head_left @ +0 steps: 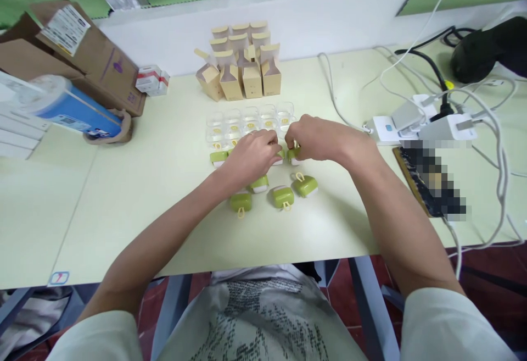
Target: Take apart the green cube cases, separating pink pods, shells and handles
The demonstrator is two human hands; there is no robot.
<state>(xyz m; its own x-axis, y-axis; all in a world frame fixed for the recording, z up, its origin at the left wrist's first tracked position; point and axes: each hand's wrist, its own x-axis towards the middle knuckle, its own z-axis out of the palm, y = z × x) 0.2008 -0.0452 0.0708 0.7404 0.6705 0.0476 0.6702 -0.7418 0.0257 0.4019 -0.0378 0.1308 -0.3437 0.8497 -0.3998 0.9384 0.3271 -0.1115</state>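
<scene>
**A:** What are we looking at on the far left?

**B:** We are looking at a brown cardboard box (pixel 88 56) lying tilted at the back of the table (pixel 144 196). A blue-labelled tub (pixel 68 107) is lying on its side in front of it, and a small red-and-white box (pixel 152 79) is sitting just to its right.

**A:** And moving toward the middle?

**B:** We are seeing a cluster of tan cartons (pixel 242 64) standing with flaps open against the white wall. A row of clear plastic shells (pixel 242 122) is lying just in front of them.

**A:** Where are we working?

**B:** Right in front of those shells. Our left hand (pixel 253 155) is curling its fingers in and pinching a green case (pixel 280 156) at the fingertips. Our right hand (pixel 317 138) is doing likewise, its fingers closing tightly on a second green case (pixel 293 155). The two cases are sitting just beside each other.

**A:** Where are the other green cases (pixel 283 196) lying?

**B:** One is lying left of our left hand and one is peeking out from beneath that wrist. Three more are lying loose on the table nearer to us, with yellow loops showing.

**A:** And on the right?

**B:** White cables (pixel 501 174) are trailing across the table to white chargers (pixel 440 125). A blurred dark slab (pixel 432 182) is lying near them, and a black object (pixel 489 48) is sitting at the far back corner.
</scene>
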